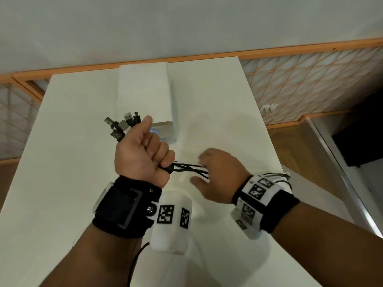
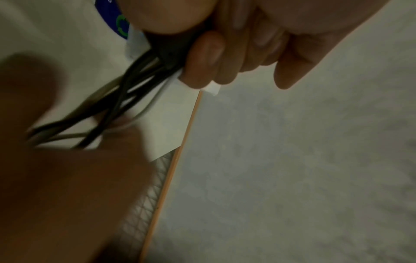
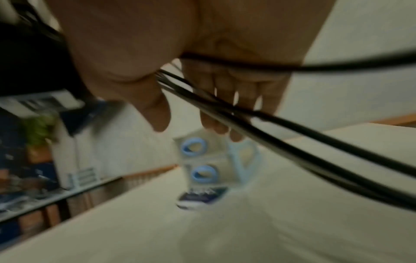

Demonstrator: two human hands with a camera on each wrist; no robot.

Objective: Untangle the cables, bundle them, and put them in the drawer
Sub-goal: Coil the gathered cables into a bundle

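My left hand [image 1: 143, 150] is raised over the white table [image 1: 62, 172] and grips a bundle of black cables [image 1: 186, 168] in its fist. Several USB plugs [image 1: 122, 125] stick out above the thumb. The strands run rightward from the fist and pass under my right hand [image 1: 217, 175], whose fingers are straight and spread. In the right wrist view the cables [image 3: 292, 128] cross the palm between thumb and fingers [image 3: 225, 99] and no finger curls round them. Loose cable ends [image 1: 277, 177] trail behind the right wrist. The white drawer unit [image 1: 145, 90] stands behind the hands; its blue ring handles [image 3: 198, 160] show.
The table's right edge [image 1: 275, 154] drops to a wooden floor, with a dark box [image 1: 360, 141] beyond it. A lattice-patterned wall base [image 1: 310, 85] runs behind the table. A thin black wire [image 1: 134, 259] hangs below my left forearm.
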